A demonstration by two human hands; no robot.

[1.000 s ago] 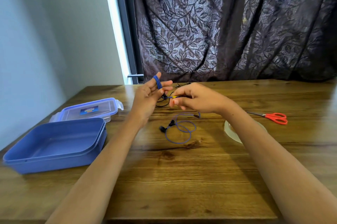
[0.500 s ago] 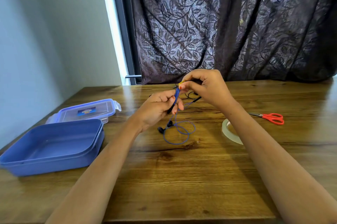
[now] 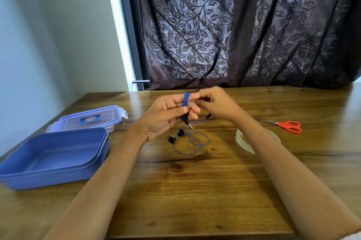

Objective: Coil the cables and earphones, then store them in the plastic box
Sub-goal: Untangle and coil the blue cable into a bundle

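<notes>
My left hand [image 3: 168,114] is raised over the table with blue earphone cable [image 3: 186,101] wound in several turns around its fingers; the thumb pins the jack end, whose plug [image 3: 189,124] hangs below. My right hand [image 3: 215,104] pinches the same cable just right of those fingers. The loose rest of the blue cable lies in loops [image 3: 192,143] on the wood, ending in two black earbuds [image 3: 174,136]. A thin black cable [image 3: 192,90] peeks out behind my hands. The open blue plastic box [image 3: 58,169] stands at the left, nothing inside it.
The box's clear lid [image 3: 89,119] lies behind the box. A roll of clear tape [image 3: 244,139] is partly hidden by my right forearm. Red-handled scissors [image 3: 287,125] lie at the right. A dark leaf-patterned curtain [image 3: 244,25] hangs behind the table's far edge.
My right hand has carried the cable around my left fingers, adding turns. The wound band on the left hand is thicker and the loose loops on the table are smaller.
</notes>
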